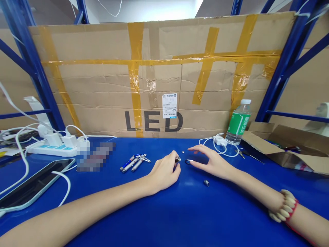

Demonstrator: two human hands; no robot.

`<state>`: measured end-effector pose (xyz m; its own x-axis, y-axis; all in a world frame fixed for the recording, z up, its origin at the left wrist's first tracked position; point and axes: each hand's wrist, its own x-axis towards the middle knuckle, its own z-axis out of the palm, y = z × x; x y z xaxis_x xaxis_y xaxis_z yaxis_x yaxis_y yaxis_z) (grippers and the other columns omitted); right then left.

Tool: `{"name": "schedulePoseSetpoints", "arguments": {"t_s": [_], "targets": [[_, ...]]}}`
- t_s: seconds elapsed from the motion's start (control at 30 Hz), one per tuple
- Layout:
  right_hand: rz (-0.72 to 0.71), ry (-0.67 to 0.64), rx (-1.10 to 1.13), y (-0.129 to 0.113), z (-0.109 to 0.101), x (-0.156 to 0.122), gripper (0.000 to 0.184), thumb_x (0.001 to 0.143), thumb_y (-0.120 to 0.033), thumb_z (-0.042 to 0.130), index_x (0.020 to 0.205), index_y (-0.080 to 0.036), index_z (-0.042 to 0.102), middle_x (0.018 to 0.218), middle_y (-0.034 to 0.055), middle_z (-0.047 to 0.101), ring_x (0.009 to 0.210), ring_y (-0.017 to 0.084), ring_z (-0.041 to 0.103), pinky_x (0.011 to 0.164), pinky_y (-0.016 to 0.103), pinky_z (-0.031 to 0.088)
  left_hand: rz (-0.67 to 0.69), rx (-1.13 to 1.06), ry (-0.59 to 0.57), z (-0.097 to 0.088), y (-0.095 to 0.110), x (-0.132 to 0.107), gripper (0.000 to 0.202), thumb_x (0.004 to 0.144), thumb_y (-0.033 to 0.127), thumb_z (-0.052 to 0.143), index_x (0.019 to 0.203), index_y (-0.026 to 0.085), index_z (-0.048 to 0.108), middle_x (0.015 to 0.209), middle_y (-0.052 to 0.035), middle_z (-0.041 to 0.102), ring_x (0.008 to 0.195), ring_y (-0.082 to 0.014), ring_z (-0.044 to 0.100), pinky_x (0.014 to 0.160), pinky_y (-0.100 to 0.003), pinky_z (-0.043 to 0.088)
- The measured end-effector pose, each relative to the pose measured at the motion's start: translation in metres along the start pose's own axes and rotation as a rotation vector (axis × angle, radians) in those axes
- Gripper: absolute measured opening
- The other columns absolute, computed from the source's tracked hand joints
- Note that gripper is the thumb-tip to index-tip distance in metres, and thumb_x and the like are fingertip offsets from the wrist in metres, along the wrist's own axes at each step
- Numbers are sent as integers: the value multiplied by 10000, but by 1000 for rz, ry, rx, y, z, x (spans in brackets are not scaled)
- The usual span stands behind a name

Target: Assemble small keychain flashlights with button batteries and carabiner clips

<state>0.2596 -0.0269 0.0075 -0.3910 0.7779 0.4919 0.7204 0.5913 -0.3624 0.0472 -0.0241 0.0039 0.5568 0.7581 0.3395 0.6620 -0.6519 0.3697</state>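
My left hand (166,173) is closed around a small dark cylinder with a shiny metal end (178,160); most of it is hidden in the fingers. To its right, my right hand (209,161) has its thumb and fingers apart. The fingertips are close to a small dark and silver piece (189,162) on the blue table; I cannot tell if they touch it. A tiny round metal part (183,152) lies just beyond. Nearer to me is a small silver metal cap-like part (206,183). Several slim silver and blue pen-like tubes with clips (133,163) lie left of my left hand.
A phone (36,185), a cabled power strip (55,149) and a blurred-out item (96,157) occupy the left side. At the right are a white cable (221,140), a water bottle (239,121), tweezers (250,157) and an open carton (282,144). Cardboard (108,89) walls the back.
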Motion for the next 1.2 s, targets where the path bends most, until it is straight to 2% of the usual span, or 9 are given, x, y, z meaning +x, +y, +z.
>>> {"name": "schedulePoseSetpoints", "arguments": {"t_s": [0.13, 0.3, 0.43, 0.6, 0.73, 0.83, 1.07, 1.2], "targets": [[-22, -122, -63, -1, 6, 0, 532, 816, -495, 505, 1261, -207, 458, 1284, 103, 486, 1188, 263, 428, 1000, 468, 317, 23, 4, 18, 3, -3, 0, 76, 842, 221, 359, 916, 210, 373, 847, -16, 568, 743, -181, 577, 646, -288, 433], [-4, -226, -109, 5, 12, 4, 638, 812, -557, 477, 1344, -218, 382, 1374, 92, 395, 1272, 274, 329, 1035, 474, 266, 37, 0, 15, 4, -3, 0, 74, 841, 212, 364, 915, 204, 366, 837, -18, 567, 719, -179, 571, 635, -294, 433], [10, -268, -135, 10, 15, 8, 633, 821, -577, 441, 1346, -229, 388, 1358, 89, 419, 1269, 290, 328, 1026, 493, 260, 14, -7, -13, 2, -1, 0, 84, 841, 213, 373, 924, 202, 370, 844, -14, 566, 723, -170, 568, 644, -285, 430], [-15, -186, -131, 11, 14, 9, 505, 855, -519, 423, 1270, -235, 467, 1260, 70, 524, 1176, 267, 441, 992, 471, 299, 27, -19, -10, 2, -2, 0, 79, 840, 218, 371, 917, 210, 361, 826, -2, 563, 713, -171, 565, 629, -289, 423], [28, -68, -126, 19, 10, 8, 374, 876, -425, 410, 1161, -219, 539, 1012, 49, 662, 1008, 239, 564, 921, 440, 371, 39, -30, 5, 2, -3, 0, 83, 838, 226, 369, 919, 216, 355, 811, 7, 557, 685, -165, 556, 601, -275, 407], [38, -9, -142, 26, 7, 7, 323, 837, -396, 468, 1073, -213, 592, 908, 38, 689, 927, 236, 601, 872, 409, 417, 38, -38, -2, 2, -3, -1, 90, 836, 231, 369, 924, 219, 354, 814, 9, 556, 673, -159, 554, 592, -265, 400], [137, -55, -149, 24, 4, 6, 302, 799, -373, 507, 1031, -225, 633, 899, 25, 695, 906, 239, 603, 774, 388, 465, 49, -45, -17, 1, -2, -1, 86, 837, 234, 371, 920, 223, 354, 804, 16, 555, 647, -150, 542, 565, -251, 375], [208, -48, -44, 27, 6, 7, 279, 776, -346, 537, 1002, -211, 629, 873, 34, 691, 835, 214, 621, 726, 348, 471, 59, -50, -15, 1, -2, -1, 82, 838, 221, 367, 920, 221, 364, 803, 12, 549, 646, -143, 535, 571, -247, 365]]}}
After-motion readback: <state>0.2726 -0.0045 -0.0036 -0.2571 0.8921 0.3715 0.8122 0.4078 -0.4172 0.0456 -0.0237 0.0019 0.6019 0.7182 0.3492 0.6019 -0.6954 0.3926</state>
